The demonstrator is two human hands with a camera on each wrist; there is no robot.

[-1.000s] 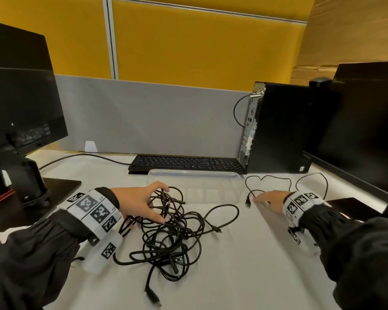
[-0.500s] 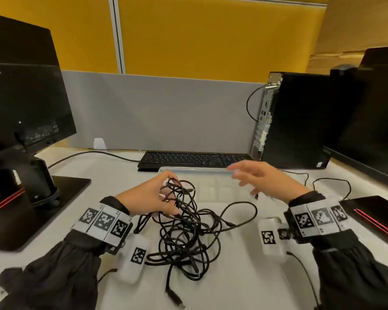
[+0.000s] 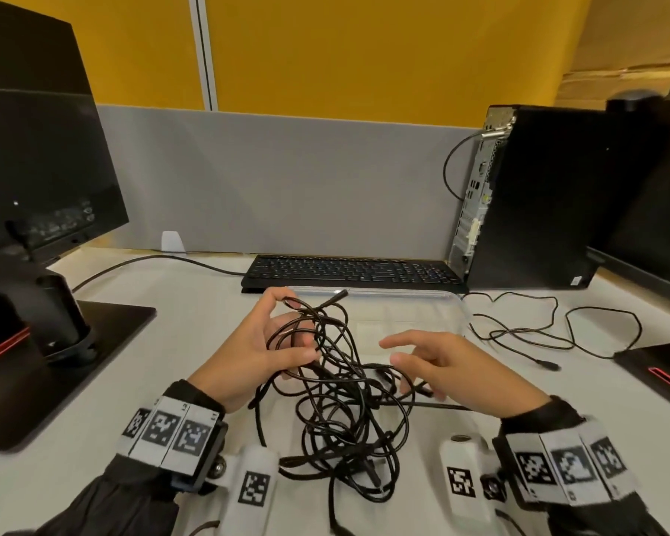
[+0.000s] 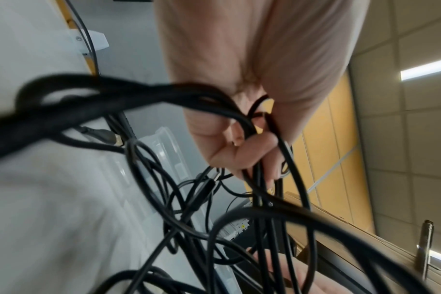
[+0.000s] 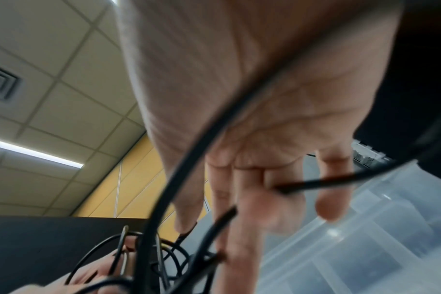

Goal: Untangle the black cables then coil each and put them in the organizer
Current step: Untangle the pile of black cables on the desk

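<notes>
**Left hand holds the tangle, right hand reaches in**

We see the left hand (image 3: 260, 353) with its fingers (image 4: 242, 157) curled round several loops of the black cables (image 3: 341, 412), lifting the upper part of the tangle off the desk (image 3: 194, 384); the lower loops still lie on the desk between our two wrists. The right hand (image 3: 453, 369) sits at 3 o'clock from the tangle, its fingers (image 5: 252, 201) loosely spread and fairly straight. Strands cross the palm and run between those fingers in the right wrist view, but we cannot tell whether any is truly gripped.

The clear organizer (image 3: 414, 315) lies just past the hands at 12 o'clock, the keyboard (image 3: 349, 270) touching its far edge. Another thin cable (image 3: 534, 334) lies loose at 2 o'clock, near the computer tower (image 3: 538, 195).

For writing, we find only black-and-white square code tags on the wristbands (image 3: 171, 431); no brand name is legible.
</notes>
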